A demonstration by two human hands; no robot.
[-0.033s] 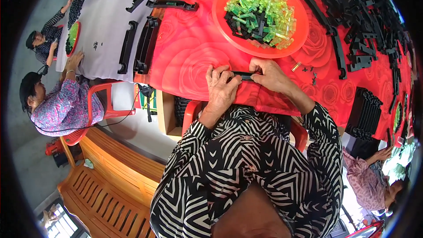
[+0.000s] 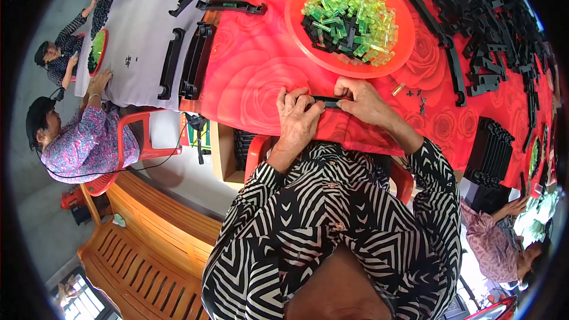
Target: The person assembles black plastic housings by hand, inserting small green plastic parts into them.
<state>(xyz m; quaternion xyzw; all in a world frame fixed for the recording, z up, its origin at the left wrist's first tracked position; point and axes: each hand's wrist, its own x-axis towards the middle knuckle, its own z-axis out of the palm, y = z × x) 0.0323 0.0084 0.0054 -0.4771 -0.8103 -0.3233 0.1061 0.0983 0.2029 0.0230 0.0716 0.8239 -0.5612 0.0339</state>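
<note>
A black strip (image 2: pixel 326 100) lies crosswise between the hands (image 2: pixel 297 120) — both pinching it.

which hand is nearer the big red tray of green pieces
Right. The right hand is just on the person's side of the red tray; the left hand is farther off, closer to the person and further left.

I find an assembly workshop: heaped black parts (image 2: pixel 483 29), a tray (image 2: pixel 296 24) of green tubes (image 2: pixel 349 12), workers (image 2: pixel 95 139) seated at counters (image 2: pixel 249 53).
</note>
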